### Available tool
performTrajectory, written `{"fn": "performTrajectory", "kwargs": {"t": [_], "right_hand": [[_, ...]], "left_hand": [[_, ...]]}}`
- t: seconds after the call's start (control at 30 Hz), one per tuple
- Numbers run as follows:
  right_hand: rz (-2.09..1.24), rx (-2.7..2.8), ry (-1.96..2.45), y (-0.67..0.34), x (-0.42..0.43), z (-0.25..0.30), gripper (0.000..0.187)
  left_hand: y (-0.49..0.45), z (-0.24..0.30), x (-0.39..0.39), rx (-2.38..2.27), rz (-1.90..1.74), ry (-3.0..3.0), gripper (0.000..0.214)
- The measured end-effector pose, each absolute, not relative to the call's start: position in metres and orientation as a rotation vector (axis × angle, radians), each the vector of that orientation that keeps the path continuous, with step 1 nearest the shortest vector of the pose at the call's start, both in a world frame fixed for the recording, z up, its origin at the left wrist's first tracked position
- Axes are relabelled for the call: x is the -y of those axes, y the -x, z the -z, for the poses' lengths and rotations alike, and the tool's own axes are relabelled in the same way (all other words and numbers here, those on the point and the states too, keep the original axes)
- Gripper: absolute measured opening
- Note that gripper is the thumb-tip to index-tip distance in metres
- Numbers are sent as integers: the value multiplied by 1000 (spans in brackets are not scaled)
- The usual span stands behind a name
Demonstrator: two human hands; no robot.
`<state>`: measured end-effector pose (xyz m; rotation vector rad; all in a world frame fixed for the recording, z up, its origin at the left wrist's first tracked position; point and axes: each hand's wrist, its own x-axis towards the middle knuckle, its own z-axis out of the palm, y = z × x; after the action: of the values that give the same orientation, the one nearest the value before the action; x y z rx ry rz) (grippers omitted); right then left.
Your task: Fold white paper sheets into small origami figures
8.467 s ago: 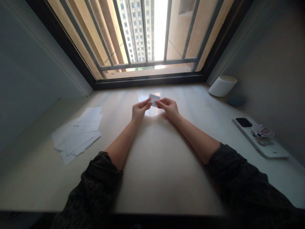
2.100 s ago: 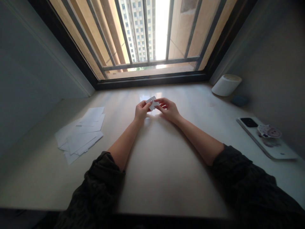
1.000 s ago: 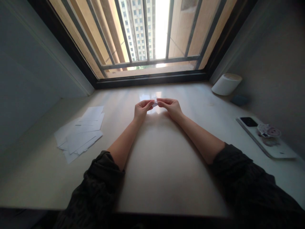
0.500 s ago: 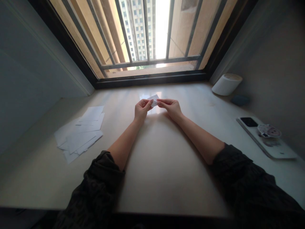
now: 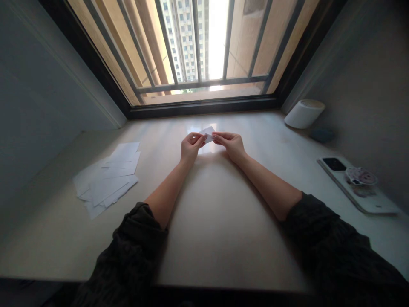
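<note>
A small white piece of paper is held a little above the pale tabletop, in front of the window. My left hand pinches its left edge with thumb and forefinger. My right hand pinches its right edge the same way. Both hands are closed on the paper, fingertips almost meeting. The lower part of the paper is hidden behind my fingers.
A loose pile of white paper sheets lies at the left. At the back right stands a white roll with a dark small object beside it. A phone with a round sticker lies at the right. The barred window closes the far side.
Over the last second the paper has tipped up a little between my fingertips, showing more of its white face. My hands and arms have stayed in place.
</note>
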<state>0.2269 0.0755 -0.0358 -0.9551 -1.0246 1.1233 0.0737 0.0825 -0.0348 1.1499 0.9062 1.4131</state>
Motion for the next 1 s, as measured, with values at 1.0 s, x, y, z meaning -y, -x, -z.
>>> {"fn": "performTrajectory", "kwargs": {"t": [1.0], "right_hand": [[-1296,974,876,-230,-81,42,35]], "left_hand": [[-71,36,-84,-858,-1426,-1007,39]]}}
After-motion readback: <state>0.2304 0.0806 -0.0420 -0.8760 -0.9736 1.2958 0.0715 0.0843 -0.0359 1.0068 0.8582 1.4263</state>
